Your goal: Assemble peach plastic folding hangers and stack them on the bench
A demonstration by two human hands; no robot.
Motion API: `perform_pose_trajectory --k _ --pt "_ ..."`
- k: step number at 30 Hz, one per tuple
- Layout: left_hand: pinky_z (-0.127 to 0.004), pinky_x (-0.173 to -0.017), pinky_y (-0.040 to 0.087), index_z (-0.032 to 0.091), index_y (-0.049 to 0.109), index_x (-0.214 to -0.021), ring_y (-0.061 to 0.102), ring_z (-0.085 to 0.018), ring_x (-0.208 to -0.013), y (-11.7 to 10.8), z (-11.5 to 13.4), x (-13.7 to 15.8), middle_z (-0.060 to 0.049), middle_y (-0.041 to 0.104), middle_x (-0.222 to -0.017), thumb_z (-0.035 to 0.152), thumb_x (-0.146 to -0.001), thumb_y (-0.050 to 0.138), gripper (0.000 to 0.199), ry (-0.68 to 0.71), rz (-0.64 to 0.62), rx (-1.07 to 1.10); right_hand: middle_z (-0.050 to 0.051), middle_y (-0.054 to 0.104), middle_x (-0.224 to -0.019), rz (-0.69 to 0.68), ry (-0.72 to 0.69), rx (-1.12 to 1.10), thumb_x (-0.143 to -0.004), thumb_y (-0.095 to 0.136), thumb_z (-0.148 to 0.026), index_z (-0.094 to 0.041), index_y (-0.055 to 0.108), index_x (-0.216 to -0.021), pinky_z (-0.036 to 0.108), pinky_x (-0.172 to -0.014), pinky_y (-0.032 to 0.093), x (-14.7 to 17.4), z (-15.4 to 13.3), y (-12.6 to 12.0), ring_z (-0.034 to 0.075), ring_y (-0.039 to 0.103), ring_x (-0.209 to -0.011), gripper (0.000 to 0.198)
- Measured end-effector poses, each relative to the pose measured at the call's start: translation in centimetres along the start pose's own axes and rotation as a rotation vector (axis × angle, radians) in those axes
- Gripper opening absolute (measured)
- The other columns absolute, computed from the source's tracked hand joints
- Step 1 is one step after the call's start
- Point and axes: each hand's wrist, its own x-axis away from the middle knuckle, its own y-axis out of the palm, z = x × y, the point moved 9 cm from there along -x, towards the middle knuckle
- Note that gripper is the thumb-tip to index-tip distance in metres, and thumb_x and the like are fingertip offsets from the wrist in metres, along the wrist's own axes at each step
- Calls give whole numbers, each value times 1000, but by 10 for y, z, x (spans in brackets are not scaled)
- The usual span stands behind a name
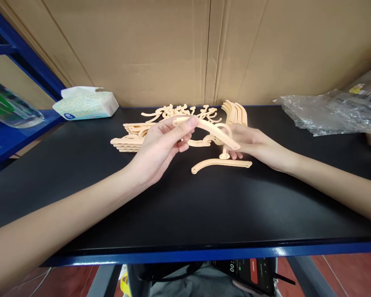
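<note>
My left hand (157, 150) pinches a curved cream plastic hanger arm (216, 132) between thumb and fingers, above the black tabletop (173, 214). The arm slants down to the right, its far end near my right hand (252, 138). My right hand is closed on a cream hanger hook (224, 156), with its round end pointing down; part of the hook is hidden behind the arm. Below the hands, a loose hanger arm (221, 163) lies on the table. Stacked hanger arms (126, 143) lie beyond my left hand.
Several loose hooks (170, 110) lie at the back, beside an upright row of hanger arms (236, 113). A tissue pack (88, 105) sits back left, near a bottle (9, 107) on a blue shelf. Clear plastic bags (324, 111) lie right. Cardboard (136, 53) walls the back.
</note>
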Motion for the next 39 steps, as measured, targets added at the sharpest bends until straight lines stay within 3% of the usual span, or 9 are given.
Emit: perform_pose_trajectory --k 7,11,13,16,20,23,28,34,39 --pt "-17 -62 44 15 67 -74 50 -8 -69 -2 4 -1 1 53 -72 43 -82 72 29 80 13 -58 -1 61 -78 16 39 31 -83 65 -30 -17 52 -118 27 -57 39 0 5 -2 11 53 -63 40" --pt "-22 -71 51 16 61 -76 61 -12 -74 4 2 2 -2 61 -77 49 -89 60 35 29 -15 -139 -1 62 -77 12 30 39 -82 65 -31 -17 54 -116 27 -57 38 0 4 -2 12 53 -64 39" --pt "-25 -68 52 17 59 -76 61 -12 -64 7 -1 4 0 60 -71 49 -92 56 36 -15 -38 -205 -1 61 -75 9 39 34 -82 66 -31 -17 53 -118 27 -57 38 0 4 -1 12 53 -64 40" --pt "-23 -53 45 18 61 -77 50 -9 -44 12 -3 8 4 55 -58 47 -95 51 36 -41 -123 -500 -1 61 -76 7 43 45 -82 67 -32 -18 54 -118 27 -57 38 1 4 -1 12 53 -64 41" --pt "-24 -50 29 19 68 -78 47 -11 -47 25 3 14 3 55 -55 43 -96 49 35 192 -231 -1165 0 62 -79 1 16 48 -82 65 -33 -18 54 -118 28 -58 39 0 3 -1 13 53 -65 40" --pt "-26 -51 22 19 64 -73 44 -12 -50 30 -1 16 3 52 -55 43 -97 45 39 284 -268 -1392 -1 60 -77 4 24 40 -82 65 -34 -18 54 -119 27 -57 39 0 5 -1 12 53 -64 42" --pt "-27 -60 31 18 50 -69 51 -16 -71 37 -11 16 0 55 -72 28 -96 45 29 333 -384 -1432 -1 60 -78 31 29 43 -82 66 -35 -18 56 -115 27 -58 40 0 3 -2 12 53 -65 38" --pt "-30 -73 39 18 60 -94 53 -20 -84 36 -21 14 -4 59 -91 29 -99 39 24 334 -475 -1406 -2 58 -78 85 54 -53 -79 70 -31 -20 56 -109 26 -60 39 0 3 -6 11 51 -67 35" --pt "-31 -73 40 19 59 -103 55 -20 -86 34 -25 14 -5 60 -98 34 -101 37 27 299 -502 -1360 -3 55 -74 121 82 -148 -77 72 -32 -20 55 -99 28 -64 39 0 3 -9 10 48 -65 31"
